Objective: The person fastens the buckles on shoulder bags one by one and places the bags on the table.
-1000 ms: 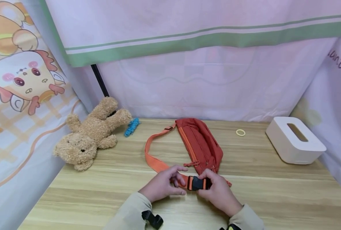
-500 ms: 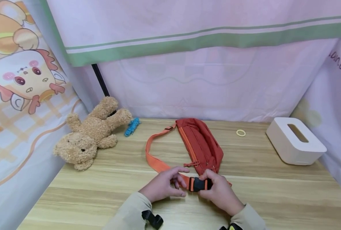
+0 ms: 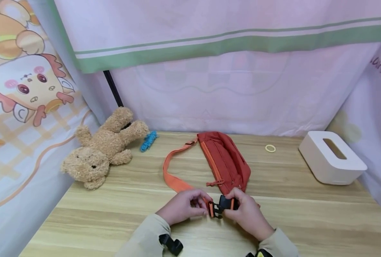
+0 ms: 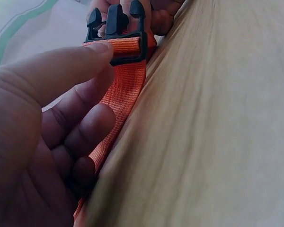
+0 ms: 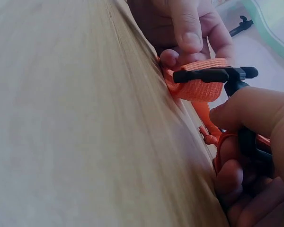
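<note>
A red waist bag (image 3: pixel 224 160) lies on the wooden table, its orange strap (image 3: pixel 175 181) looping left and toward me. The strap's black side-release buckle is apart. My left hand (image 3: pixel 184 206) pinches the pronged buckle half (image 4: pixel 114 20) where the webbing threads through it, thumb on top. Between thumb and fingers, my right hand (image 3: pixel 250 216) holds the socket half (image 3: pixel 223 202). Both halves sit close together in front of the bag, the prongs pointing right and slightly lower than the socket. In the right wrist view the fingers (image 5: pixel 229 177) partly hide the socket.
A teddy bear (image 3: pixel 105 144) lies at the left, beside a blue bundle of cord (image 3: pixel 149 141). At the back right are a pale yellow ring (image 3: pixel 270 148) and a white tissue box (image 3: pixel 332 159). Fabric curtains (image 3: pixel 226 92) close off the table's back and sides.
The buckle was joined in both earlier frames; now its halves are separated, with a small gap between them. My left hand has moved slightly right onto the pronged half.
</note>
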Available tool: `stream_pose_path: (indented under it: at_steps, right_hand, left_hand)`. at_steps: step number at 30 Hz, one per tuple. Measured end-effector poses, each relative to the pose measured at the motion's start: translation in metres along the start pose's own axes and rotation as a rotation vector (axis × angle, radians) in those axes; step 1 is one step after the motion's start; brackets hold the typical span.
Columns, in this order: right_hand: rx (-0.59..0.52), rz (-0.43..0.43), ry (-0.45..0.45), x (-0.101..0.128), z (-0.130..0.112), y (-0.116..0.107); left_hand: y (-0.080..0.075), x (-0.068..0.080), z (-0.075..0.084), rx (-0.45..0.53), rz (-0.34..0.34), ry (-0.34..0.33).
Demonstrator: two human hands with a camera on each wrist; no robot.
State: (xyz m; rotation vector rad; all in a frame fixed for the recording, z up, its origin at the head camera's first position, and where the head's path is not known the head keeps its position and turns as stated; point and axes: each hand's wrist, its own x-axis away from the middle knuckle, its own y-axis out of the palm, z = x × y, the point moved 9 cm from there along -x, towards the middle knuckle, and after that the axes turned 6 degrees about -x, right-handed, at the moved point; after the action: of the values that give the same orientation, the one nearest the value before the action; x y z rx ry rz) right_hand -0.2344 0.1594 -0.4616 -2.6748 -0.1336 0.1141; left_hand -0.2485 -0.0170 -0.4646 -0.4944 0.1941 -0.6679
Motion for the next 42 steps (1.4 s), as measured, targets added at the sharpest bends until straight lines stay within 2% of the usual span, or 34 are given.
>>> stream_pose_path:
  at_steps: [6,15,21,29,34,42]
  right_hand:
    - [0.009,-0.001,-0.001,-0.001,0.0006,0.0003]
    - [-0.018,0.018,0.01,0.0002,0.0011,0.0009]
    - [-0.058,0.009,0.034,0.0016,0.0008,0.0033]
    - [-0.086,0.017,0.057,0.002,0.0017,0.0042]
    - [-0.104,0.023,0.066,0.0017,0.0035,0.0037]
    - [-0.144,0.023,0.031,0.0027,0.0018,0.0013]
  left_hand:
    - [0.0035,-0.0014,0.0023,-0.018,-0.01,0.007]
    - [0.0074,-0.0018,0.0088,-0.116,-0.012,-0.008]
    - [0.008,-0.0028,0.0088,-0.149,0.008,-0.017]
    - [0.0059,-0.0037,0.0094,-0.157,0.06,0.003]
    - [0.0033,-0.0033,0.0091,-0.194,0.081,0.011]
    - [0.0005,-0.0029,0.009,-0.196,0.099,0.004]
